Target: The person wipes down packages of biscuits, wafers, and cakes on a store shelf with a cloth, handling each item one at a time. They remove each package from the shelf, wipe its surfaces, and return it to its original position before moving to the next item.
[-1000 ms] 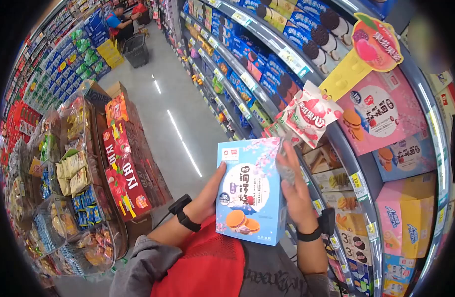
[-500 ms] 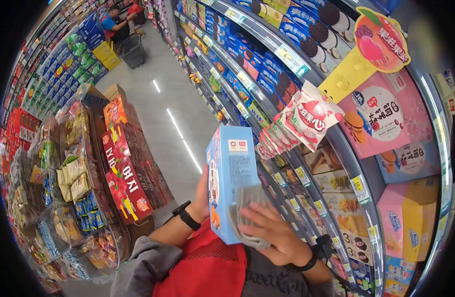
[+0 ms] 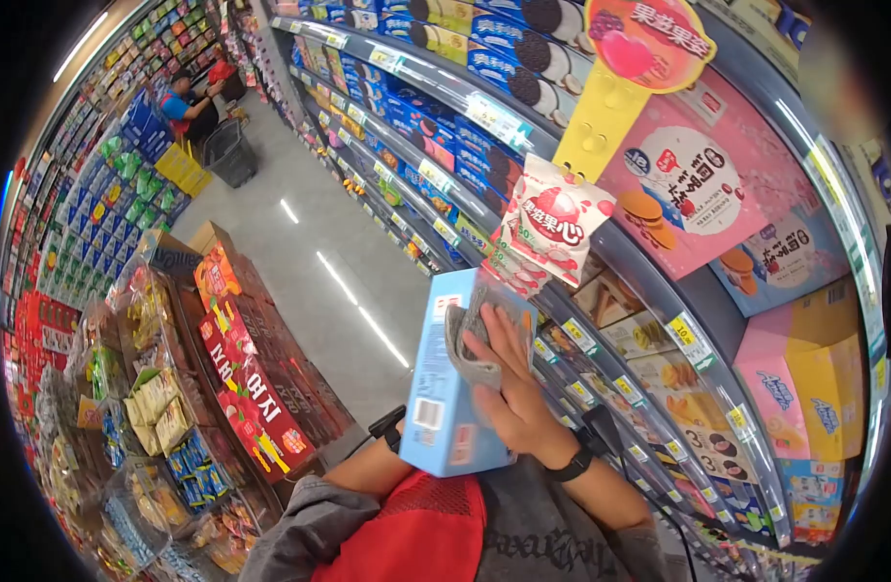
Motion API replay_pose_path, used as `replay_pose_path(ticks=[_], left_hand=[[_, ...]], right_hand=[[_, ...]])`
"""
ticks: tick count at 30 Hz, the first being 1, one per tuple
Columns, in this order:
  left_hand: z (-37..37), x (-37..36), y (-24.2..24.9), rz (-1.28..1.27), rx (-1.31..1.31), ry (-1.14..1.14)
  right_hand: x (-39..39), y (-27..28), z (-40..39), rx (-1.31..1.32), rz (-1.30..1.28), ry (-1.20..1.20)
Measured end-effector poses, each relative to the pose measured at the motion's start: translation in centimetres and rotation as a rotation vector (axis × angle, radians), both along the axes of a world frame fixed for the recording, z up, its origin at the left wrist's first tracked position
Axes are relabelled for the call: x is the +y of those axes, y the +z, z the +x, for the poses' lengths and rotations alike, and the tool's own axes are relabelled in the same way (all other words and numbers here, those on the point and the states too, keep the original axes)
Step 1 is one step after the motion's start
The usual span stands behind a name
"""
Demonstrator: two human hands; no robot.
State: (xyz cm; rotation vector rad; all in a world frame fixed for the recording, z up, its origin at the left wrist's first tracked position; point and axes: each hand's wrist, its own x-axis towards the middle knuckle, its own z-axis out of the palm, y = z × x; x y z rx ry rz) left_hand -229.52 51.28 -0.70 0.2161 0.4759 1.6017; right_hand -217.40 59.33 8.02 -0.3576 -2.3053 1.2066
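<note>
A light blue box [image 3: 431, 373] stands tilted in front of my chest, with a barcode on the side facing me. My right hand [image 3: 507, 373] presses a grey cloth [image 3: 470, 344] against the upper part of the box, its fingers spread over the cloth. The box hides my left hand; only the forearm and a dark wristband show at the box's lower left.
Packaged biscuits fill the shelves [image 3: 484, 107] on the right, where a yellow hanging strip [image 3: 601, 121] holds small white-pink bags [image 3: 552, 221]. A snack display [image 3: 164, 388] with red boxes [image 3: 247, 388] stands left. Farther off, a person [image 3: 189, 109] is beside a grey basket [image 3: 229, 153].
The box has turned, so its barcode side now shows. My right hand and the cloth have moved up it. My left hand has passed out of sight behind the box. The view has shifted right.
</note>
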Motion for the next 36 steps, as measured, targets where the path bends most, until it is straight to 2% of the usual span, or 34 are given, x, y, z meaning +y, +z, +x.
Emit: replay_pose_path(ticks=[2, 6, 10, 13, 16, 19, 22, 26, 28, 31, 33, 36], left_hand=[[0.0, -1.0, -0.1, -0.023, 0.002, -0.008], [-0.3, -2.8, -0.1, -0.068, -0.003, 0.001], [-2.0, -1.7, 0.1, -0.076, 0.005, 0.057], [-2.5, -1.9, 0.2, -0.083, 0.010, 0.076], [-2.3, -2.6, 0.1, -0.097, 0.022, 0.074], [-2.5, -2.8, 0.3, -0.098, 0.021, 0.074], [-2.8, -2.7, 0.4, -0.097, 0.034, 0.082], [-2.4, -4.2, 0.0, -0.110, 0.053, 0.088], [-2.7, -4.6, -0.3, -0.108, 0.082, 0.098], [-3.9, -5.0, -0.5, -0.099, 0.169, 0.127], [-4.9, -4.9, 0.3, -0.125, 0.155, 0.125], [-5.7, -4.0, 3.9, -0.191, 0.028, 0.099]], right_hand=[[0.7, -0.1, -0.4, -0.041, 0.048, -0.088], [1.3, -2.9, -0.1, -0.073, -0.058, -0.224], [-3.0, -1.5, 0.9, -0.159, 0.172, -0.055], [-5.3, 0.0, 1.6, -0.114, 0.305, 0.207], [-6.2, 0.9, 1.4, -0.020, 0.299, 0.380], [-5.8, -0.6, 1.6, -0.012, 0.325, 0.299], [-4.1, -1.3, 2.7, -0.110, 0.366, 0.031], [-5.3, -2.8, 2.4, 0.290, -0.995, -0.206], [-5.7, -4.6, 2.6, 0.335, -1.529, -0.234], [-4.9, -6.1, 3.6, 0.426, -1.675, -0.235], [-4.5, -6.8, 4.7, 0.374, -1.504, -0.342], [-4.0, -5.7, 5.9, 0.259, -1.186, -0.376]])
